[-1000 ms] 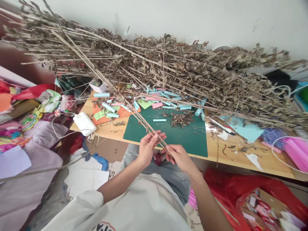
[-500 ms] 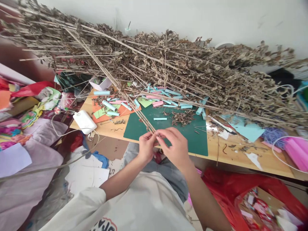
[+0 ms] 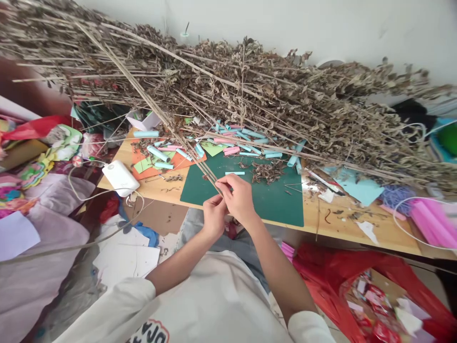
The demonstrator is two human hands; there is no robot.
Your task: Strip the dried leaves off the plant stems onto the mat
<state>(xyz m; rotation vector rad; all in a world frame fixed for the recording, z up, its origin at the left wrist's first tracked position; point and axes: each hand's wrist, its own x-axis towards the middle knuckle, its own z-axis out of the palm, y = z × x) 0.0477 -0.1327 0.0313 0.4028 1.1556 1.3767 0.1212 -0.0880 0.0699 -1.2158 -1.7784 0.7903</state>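
Note:
A few long dried stalks (image 3: 153,105) run slantwise from the upper left down to my hands at the near edge of the table. My left hand (image 3: 214,216) is closed around their lower end. Just above it, my right hand (image 3: 237,197) pinches the same stalks between thumb and fingertips. Beneath them lies a green cutting mat (image 3: 271,205), bearing a small heap of dry leaf crumbs (image 3: 267,171) and a short blue paper tube (image 3: 234,173). The stalks' very ends are hidden by my fingers.
A big heap of dried leafy stalks (image 3: 285,100) stretches across the table's back. Blue and pink paper tubes (image 3: 157,153) lie before it. At left sits a white power bank (image 3: 120,178) with a cable; a red plastic bag (image 3: 321,267) is below the table at right.
My right hand has shifted left and up along the stalks, its fingers drawn closer together. My left hand still grips the lower end. The view has shifted slightly.

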